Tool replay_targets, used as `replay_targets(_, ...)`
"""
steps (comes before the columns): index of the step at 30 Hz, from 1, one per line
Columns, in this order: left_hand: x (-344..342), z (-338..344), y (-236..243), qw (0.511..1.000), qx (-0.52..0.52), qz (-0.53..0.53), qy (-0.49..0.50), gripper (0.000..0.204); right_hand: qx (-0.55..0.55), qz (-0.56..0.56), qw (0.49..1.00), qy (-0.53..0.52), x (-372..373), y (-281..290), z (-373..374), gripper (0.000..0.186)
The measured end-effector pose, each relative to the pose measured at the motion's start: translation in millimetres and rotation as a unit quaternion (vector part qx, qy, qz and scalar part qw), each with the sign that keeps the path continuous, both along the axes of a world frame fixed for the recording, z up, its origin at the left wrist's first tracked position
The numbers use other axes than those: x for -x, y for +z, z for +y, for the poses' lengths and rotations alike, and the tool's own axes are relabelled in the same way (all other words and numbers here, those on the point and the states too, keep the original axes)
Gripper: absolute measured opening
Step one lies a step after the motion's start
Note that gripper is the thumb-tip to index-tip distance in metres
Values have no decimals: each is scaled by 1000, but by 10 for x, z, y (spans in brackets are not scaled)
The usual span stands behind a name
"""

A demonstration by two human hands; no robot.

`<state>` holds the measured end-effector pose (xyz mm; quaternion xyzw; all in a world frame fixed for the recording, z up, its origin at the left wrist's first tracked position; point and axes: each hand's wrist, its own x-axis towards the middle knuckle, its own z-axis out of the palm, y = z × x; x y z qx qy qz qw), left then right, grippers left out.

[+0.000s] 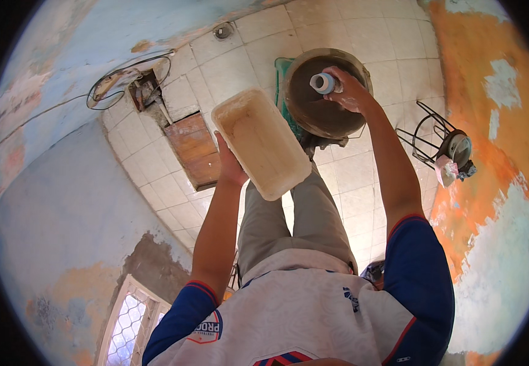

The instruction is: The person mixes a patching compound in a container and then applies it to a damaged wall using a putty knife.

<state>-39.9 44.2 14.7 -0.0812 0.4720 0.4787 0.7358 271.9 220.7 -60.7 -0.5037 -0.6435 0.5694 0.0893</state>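
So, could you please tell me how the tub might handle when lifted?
The tub is probably light for its size, since the left hand alone supports it. It seems fairly stiff too, as its walls show no obvious sag.

Tray [261, 143] left of the bucket [325, 53], board [194, 146] farther left.

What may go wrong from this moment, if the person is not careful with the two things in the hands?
The tub might tip or slip, as the left grip shows at one side only. The white container could drop into the bucket, because the right grip appears over its opening. Then what looks like murky liquid might splash onto the tiles.
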Motion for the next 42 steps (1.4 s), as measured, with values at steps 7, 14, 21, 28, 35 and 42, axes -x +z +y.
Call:
replay_targets(7,-239,253,-120,999,-41,-2,-15,92,86,162,972,-147,-90,1017,-388,67)
replay_targets(14,-708,608,231,993,-110,9,-36,108,-47,71,996,-37,-163,2384,-691,67)
replay_targets(21,-934,743,240,985,-147,-75,-59,104,-119,-4,992,-34,-274,2867,-870,63)
replay_targets(28,-1173,755,195,981,-159,-98,-47,98,-169,-91,981,2,-436,2940,-950,59)
replay_targets(35,-1299,706,25,970,-177,-162,-32,97,-145,-100,984,4,-539,2939,-991,59)
replay_targets(42,-1391,716,-196,961,-183,-205,-25,95,-140,-129,982,14,-575,2980,-1050,63)
